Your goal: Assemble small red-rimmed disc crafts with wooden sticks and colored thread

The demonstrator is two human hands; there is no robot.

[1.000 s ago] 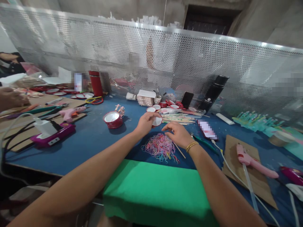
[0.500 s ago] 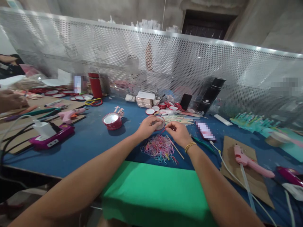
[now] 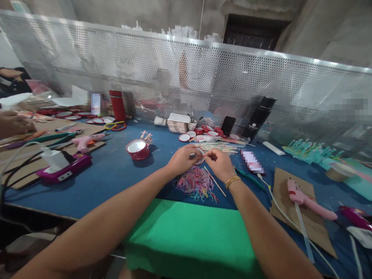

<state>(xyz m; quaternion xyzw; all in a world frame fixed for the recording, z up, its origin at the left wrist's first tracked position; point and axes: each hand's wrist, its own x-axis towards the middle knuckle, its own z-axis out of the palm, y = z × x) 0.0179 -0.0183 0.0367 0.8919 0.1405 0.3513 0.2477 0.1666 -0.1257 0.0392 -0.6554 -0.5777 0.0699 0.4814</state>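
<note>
Left hand: fingers clamped on red-rimmed disc. Right hand: thumb and forefinger together at disc's edge; cannot tell whether anything is pinched. Thread tangle just on near side of fingers, loose stick beside it. Thin sticks just beyond fingers; disc stack well left. Disc partly hidden by left fingers; phone, right of fingers, screen blurred.

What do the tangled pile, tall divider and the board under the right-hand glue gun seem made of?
Tangled pile: probably thread or cord; fine, loose strands, finish unclear.
Tall divider: likely bare metal; grey sheen, regular holes.
Board: apparently cardboard; matt brown face.
</note>
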